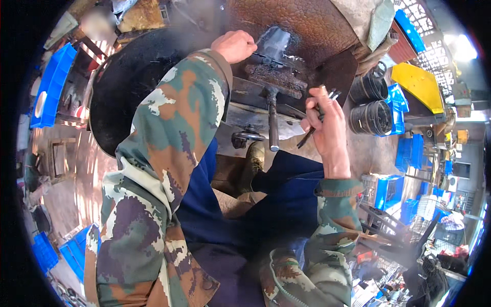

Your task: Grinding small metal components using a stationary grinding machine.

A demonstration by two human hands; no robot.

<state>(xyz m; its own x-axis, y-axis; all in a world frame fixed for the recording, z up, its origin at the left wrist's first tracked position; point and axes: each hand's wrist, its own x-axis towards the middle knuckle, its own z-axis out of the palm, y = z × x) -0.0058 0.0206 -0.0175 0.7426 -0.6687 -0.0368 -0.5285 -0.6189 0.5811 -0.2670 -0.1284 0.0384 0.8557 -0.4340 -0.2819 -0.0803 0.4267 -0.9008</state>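
My left hand (234, 46) is closed at the end of the outstretched arm, its fingertips pinching what looks like a thin dark rod (269, 60). The rod lies above a rough, rusty metal crosspiece (279, 81), from which a smooth round bar (273, 123) runs toward me. Beyond the rod is a shiny grey patch (276, 41) on the brown worktop. To the right of the bar, my right hand (328, 125) is raised with its fingers curled round a slim dark tool (306, 138). Pale narrow tips (334, 95) show beyond those fingers; the tool's kind is unclear.
A big round black pan-like surface (128, 87) lies to the left. The worktop (307, 20) is brown and crusted. Black buckets (371, 117) and a yellow panel (417, 87) stand at the right. Blue bins (53, 84) line the left side. Below the bar is a small handwheel (248, 135).
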